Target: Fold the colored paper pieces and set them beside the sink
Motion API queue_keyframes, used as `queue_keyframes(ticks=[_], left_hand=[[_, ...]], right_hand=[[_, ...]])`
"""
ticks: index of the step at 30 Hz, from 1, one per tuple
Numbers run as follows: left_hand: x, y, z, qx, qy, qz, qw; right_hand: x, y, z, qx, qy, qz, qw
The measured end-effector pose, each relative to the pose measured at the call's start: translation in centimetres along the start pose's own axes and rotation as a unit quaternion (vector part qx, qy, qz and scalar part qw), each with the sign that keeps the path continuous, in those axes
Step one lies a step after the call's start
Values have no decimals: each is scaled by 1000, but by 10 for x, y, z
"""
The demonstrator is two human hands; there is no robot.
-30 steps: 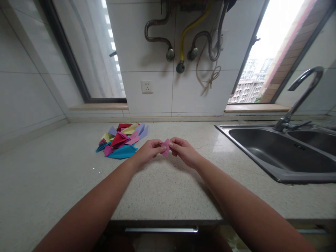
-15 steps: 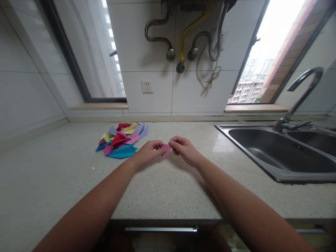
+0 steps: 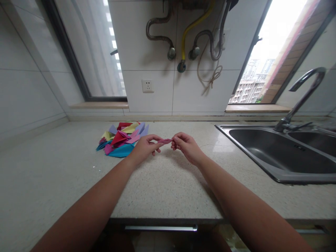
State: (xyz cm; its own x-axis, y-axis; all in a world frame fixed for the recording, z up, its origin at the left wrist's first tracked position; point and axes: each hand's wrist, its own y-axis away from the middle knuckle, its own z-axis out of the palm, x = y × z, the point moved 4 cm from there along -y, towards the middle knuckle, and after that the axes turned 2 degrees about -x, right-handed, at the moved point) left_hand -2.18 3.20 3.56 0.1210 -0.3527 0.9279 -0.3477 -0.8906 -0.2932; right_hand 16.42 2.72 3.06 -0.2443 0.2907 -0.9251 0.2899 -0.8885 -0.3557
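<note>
Left hand (image 3: 147,145) and right hand (image 3: 186,146) pinch pink folded paper (image 3: 165,141) over the speckled counter (image 3: 168,192); colourful folded papers (image 3: 120,138) lie near its back edge, by the tiled wall (image 3: 154,63), left of a double sink (image 3: 301,177).

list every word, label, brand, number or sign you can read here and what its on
None: no readable text anywhere in the picture.
Pink folded paper between the left hand and right hand: no writing visible.
Colored paper pile: none visible.
Wall socket and sink: no legible marking.
Pipe valves: any marking would be too small or blurred to read.
</note>
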Motion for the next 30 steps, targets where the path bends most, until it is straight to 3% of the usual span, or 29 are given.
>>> queue_keyframes(ticks=[7, 16, 30], left_hand=[[-3, -2, -1, 18, 101, 15, 995], [4, -3, 0, 16, 29, 87, 996], [12, -1, 5, 14, -9, 141, 990]], right_hand=[[1, 1, 1, -15, -8, 13, 1000], [0, 5, 13, -83, 52, -2, 995], [3, 2, 9, -21, 70, -26, 997]])
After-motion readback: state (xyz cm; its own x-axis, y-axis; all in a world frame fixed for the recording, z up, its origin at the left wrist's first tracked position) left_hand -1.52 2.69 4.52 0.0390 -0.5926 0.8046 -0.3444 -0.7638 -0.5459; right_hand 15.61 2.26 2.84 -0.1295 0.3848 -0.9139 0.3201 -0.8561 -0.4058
